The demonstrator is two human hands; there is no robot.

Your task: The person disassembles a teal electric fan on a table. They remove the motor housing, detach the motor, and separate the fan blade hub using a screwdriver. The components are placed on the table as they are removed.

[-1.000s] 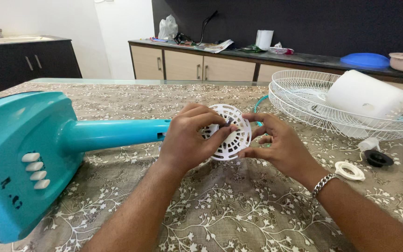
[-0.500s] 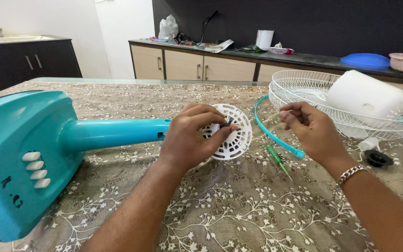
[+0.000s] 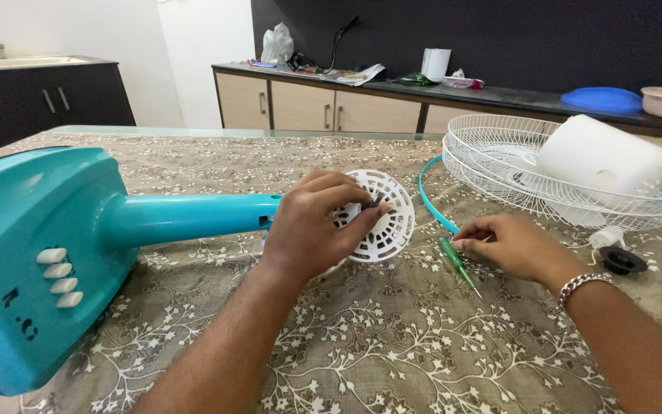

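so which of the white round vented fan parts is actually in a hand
The small white slotted disc, gripped by the left hand at the teal stand's end. The big wire grilles lie untouched on the table to the right.

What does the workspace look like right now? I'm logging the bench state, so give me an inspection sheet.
Surface: table under a brown floral cloth.
Job's things: white vented disc at the end of the teal fan stand; green screwdriver lying on the cloth.
Clutter: white wire grilles, white motor cover, teal rim ring, black cap.
Grippers: left hand grips the disc; right hand touches the screwdriver handle.
Cables: nothing seen on the table.
Surroundings: cluttered counter with cabinets, behind.
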